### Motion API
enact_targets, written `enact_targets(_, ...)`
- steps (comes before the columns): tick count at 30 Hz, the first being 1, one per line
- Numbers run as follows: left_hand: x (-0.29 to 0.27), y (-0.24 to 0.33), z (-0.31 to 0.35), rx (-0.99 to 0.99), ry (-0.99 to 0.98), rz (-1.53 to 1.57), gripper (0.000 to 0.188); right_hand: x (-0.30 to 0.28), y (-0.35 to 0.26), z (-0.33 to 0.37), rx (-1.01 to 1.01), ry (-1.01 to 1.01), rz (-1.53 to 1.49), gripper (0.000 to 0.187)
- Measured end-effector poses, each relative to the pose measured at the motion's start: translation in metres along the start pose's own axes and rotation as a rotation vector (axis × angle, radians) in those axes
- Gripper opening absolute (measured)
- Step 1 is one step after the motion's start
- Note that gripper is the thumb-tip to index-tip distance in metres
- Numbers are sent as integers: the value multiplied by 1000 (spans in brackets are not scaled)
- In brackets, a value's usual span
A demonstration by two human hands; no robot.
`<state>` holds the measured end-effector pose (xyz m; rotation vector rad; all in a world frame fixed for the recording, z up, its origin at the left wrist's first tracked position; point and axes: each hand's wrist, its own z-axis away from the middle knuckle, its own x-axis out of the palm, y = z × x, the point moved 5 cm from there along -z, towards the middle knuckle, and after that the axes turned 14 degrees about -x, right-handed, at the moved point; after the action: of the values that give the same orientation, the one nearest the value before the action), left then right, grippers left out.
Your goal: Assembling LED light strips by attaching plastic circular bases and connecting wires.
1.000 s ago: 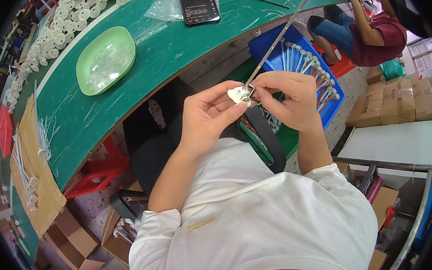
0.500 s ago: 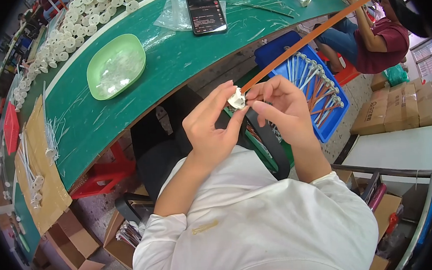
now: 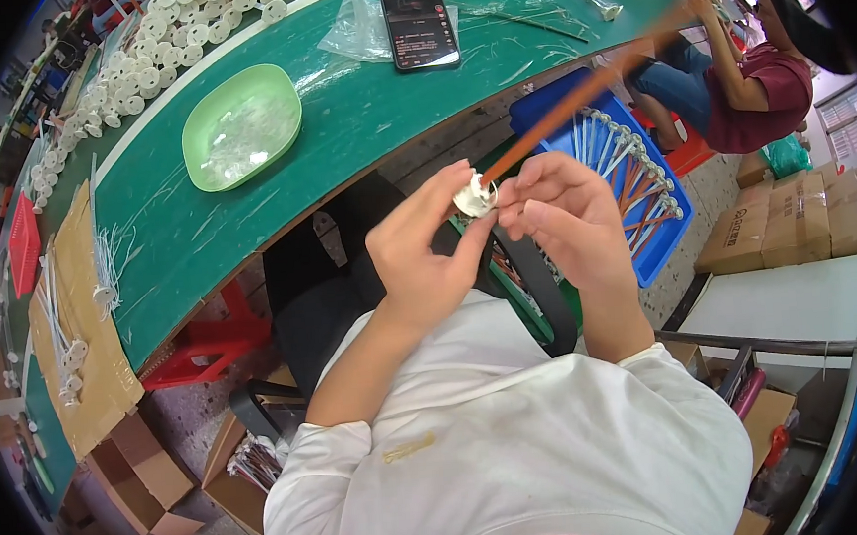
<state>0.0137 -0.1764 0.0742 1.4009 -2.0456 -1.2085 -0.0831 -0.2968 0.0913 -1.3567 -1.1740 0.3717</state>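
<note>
Between the thumb and fingers of my left hand [image 3: 425,243] is a small white round fitting [image 3: 475,196], held in front of my lap. A long flat orange-brown strip [image 3: 562,109] runs from the fitting up to the far right, blurred toward its far end. My right hand [image 3: 572,220] is at the fitting's right side, with thumb and fingertips pinched together close to its edge. Whatever lies between those fingertips is too small to make out.
On the green table [image 3: 338,115] are a light green bowl [image 3: 192,150] of clear bits, a phone [image 3: 419,22], a plastic bag and many white discs [image 3: 170,47]. A blue crate [image 3: 660,236] of similar strips stands at right, near a seated person [image 3: 748,76].
The strip's far end has swung and is now blurred. My right fingertips have shifted slightly at the fitting, while my left hand keeps its hold. The table view has moved a little to the right.
</note>
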Motion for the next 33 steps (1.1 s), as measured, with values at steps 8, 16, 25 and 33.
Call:
enact_targets(8, 12, -20, 2, -637, -368, 863, 40, -2, -3, -4, -511, -131, 807, 21)
enact_targets(16, 11, -17, 0, -403, -339, 550, 43, -2, 3, -4, -325, -3, 590, 13)
enact_targets(25, 9, -16, 4, -608, -457, 829, 40, 2, -2, 1, -541, -104, 551, 12)
enact_targets(33, 9, -15, 6, -633, -519, 916, 40, 7, -23, 0, -749, -334, 927, 17)
